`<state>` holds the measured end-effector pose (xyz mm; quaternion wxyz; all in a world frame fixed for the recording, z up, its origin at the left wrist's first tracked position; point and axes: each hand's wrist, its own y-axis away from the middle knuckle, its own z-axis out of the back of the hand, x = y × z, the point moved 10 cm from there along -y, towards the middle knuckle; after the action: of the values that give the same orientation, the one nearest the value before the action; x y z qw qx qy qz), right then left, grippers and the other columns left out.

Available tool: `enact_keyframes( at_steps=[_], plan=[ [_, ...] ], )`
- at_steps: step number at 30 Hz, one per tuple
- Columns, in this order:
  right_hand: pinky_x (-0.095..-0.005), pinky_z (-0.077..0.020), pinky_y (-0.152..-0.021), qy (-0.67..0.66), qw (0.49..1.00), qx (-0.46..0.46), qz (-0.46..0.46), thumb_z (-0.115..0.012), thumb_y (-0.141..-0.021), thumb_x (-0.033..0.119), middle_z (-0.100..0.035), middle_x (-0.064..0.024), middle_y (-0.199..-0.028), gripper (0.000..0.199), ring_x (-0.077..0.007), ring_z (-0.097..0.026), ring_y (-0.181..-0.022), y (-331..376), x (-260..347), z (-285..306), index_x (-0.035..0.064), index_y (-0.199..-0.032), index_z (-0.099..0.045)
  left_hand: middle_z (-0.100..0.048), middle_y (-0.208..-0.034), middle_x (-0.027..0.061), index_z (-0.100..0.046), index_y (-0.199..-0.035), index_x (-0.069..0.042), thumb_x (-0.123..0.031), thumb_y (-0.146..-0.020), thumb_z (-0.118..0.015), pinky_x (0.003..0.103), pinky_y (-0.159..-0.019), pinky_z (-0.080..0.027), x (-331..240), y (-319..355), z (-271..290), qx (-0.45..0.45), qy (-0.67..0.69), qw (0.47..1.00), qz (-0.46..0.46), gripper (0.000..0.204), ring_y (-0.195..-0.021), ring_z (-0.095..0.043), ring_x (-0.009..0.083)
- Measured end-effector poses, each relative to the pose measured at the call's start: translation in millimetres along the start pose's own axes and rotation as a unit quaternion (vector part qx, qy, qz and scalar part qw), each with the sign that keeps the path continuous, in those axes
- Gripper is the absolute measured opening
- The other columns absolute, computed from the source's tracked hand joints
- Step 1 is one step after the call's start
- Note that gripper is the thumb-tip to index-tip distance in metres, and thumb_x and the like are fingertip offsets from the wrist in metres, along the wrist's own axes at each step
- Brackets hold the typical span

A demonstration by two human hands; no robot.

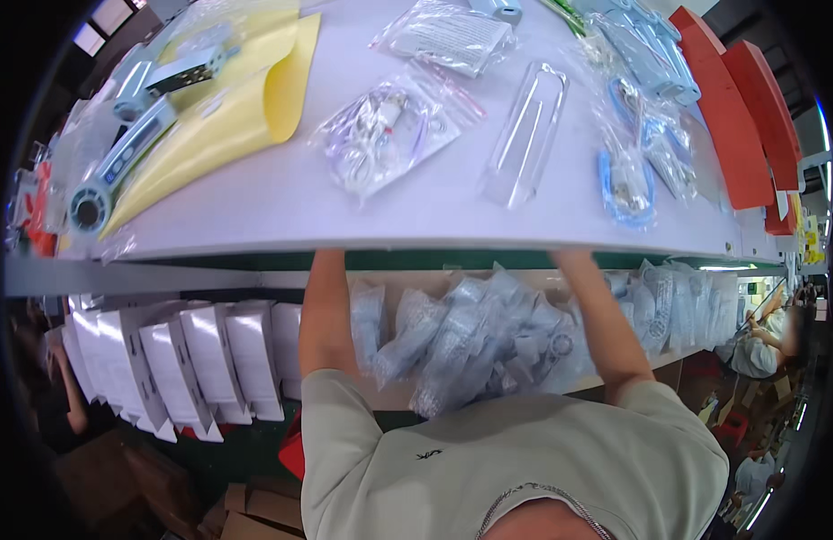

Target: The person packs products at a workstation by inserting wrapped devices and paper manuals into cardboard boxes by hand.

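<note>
Both my forearms reach forward beneath the front edge of the white tabletop [407, 229], which hides my hands. My left forearm [329, 310] passes the left end of a row of bubble-wrapped parts on the shelf below. On the right, my other forearm [606, 324] crosses over the same bubble-wrapped parts [475, 333]. What either hand touches under the top cannot be seen. Above on the table lie a bag of white and purple cables [385, 126], a clear plastic blister tray [527, 135] and bagged blue cables [628, 175].
Yellow sheet material [227, 117] and a light-blue handheld device [133, 148] lie at the left. Red bins [727, 108] stand at the right. White boxes [205, 364] line the lower shelf at left. Cardboard boxes [263, 508] sit on the floor. Other people work at both sides.
</note>
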<state>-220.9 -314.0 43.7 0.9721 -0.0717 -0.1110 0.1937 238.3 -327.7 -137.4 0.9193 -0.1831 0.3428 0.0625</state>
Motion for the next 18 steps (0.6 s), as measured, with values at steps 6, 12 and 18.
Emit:
enact_keyframes(
  at_steps=[6,12,18],
  plan=[
    [-0.0457,-0.0426,-0.096,-0.078,0.961,0.229,-0.137,-0.057,-0.088,0.032,-0.061,-0.0210,-0.116,0.043,-0.0358,-0.057,-0.107,-22,59,-64,0.0033,-0.120,-0.058,-0.057,-0.122,0.0258,-0.052,-0.129,0.000,-0.035,-0.070,-0.075,0.042,-0.102,-0.038,-48,39,-61,0.080,0.024,0.996,0.030,0.072,-0.121,-0.049,0.0371],
    [-0.0463,-0.0463,-0.089,-0.296,0.906,0.233,-0.194,-0.063,-0.080,0.033,-0.063,-0.0208,-0.109,0.045,-0.0359,-0.060,-0.099,-45,99,-111,0.0046,-0.114,-0.061,-0.053,-0.127,0.0264,-0.047,-0.133,0.000,-0.034,-0.068,-0.076,0.042,-0.104,-0.036,-37,51,-28,0.183,-0.015,0.983,-0.013,0.079,-0.124,-0.046,0.0370],
    [-0.0468,-0.0494,-0.083,-0.468,0.833,0.236,-0.175,-0.069,-0.073,0.034,-0.065,-0.0206,-0.103,0.047,-0.0360,-0.063,-0.092,3,78,-104,0.0057,-0.110,-0.064,-0.050,-0.132,0.0271,-0.042,-0.138,-0.001,-0.032,-0.066,-0.077,0.041,-0.107,-0.033,-49,-44,-57,0.247,-0.083,0.965,0.027,0.085,-0.128,-0.044,0.0370]
  ],
)
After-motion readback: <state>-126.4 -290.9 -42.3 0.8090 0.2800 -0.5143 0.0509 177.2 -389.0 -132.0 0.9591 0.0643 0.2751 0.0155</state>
